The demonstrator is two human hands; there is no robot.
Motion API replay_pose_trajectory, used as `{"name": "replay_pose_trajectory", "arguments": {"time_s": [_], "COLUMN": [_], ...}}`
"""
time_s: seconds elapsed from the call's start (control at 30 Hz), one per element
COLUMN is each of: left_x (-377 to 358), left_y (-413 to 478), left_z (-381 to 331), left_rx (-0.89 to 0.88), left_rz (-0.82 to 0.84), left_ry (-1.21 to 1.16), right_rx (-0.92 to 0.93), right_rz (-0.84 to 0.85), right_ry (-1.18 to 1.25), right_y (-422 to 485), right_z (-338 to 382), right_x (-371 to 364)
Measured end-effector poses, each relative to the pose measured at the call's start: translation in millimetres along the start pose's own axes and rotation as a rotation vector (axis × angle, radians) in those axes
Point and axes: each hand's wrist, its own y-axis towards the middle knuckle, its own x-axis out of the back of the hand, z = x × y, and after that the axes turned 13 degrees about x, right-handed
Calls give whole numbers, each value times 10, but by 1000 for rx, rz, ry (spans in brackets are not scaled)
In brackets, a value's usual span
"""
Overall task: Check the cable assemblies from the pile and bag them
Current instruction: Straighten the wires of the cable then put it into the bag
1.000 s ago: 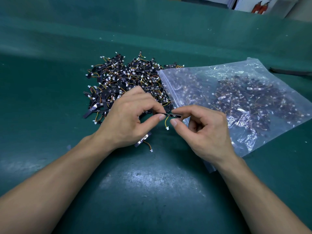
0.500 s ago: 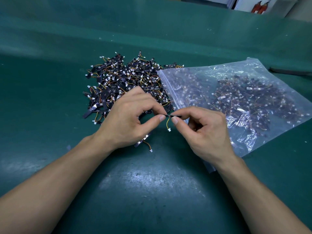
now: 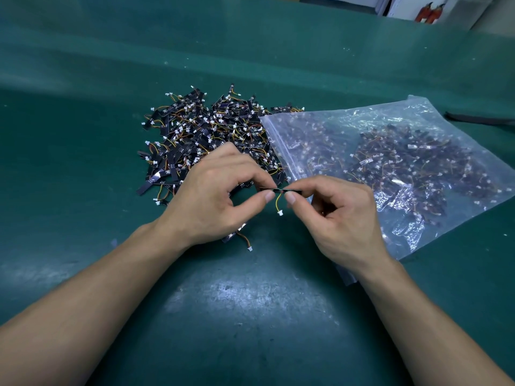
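Honestly, I'd guess roughly halfway: my left hand point(image 3: 217, 196) and right hand point(image 3: 340, 215) both pinch one cable assembly point(image 3: 278, 202) mid-table point(image 3: 250, 316), bag point(image 3: 395, 112) toward the right edge well filled, big pile point(image 3: 200, 135) behind left to check.

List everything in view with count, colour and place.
cable assembly pile: one, black with white connectors, table centre.
zip bag: one, clear, part-filled, right of pile.
held cable assembly: one, black strip, yellow wire, between both hands.
loose cable assembly: one, black, under left hand.
table mat: one, green.
fire extinguishers: two, red, top right.
left hand: pinches held cable assembly.
right hand: pinches held cable assembly.
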Motion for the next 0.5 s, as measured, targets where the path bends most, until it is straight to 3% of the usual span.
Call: {"name": "replay_pose_trajectory", "arguments": {"time_s": [0.5], "left_x": [-8], "left_y": [-2], "left_z": [-4], "left_rx": [10], "left_rz": [5], "left_ry": [-10], "right_rx": [17], "right_rz": [11], "right_ry": [4], "right_y": [2], "right_z": [3], "right_x": [17]}}
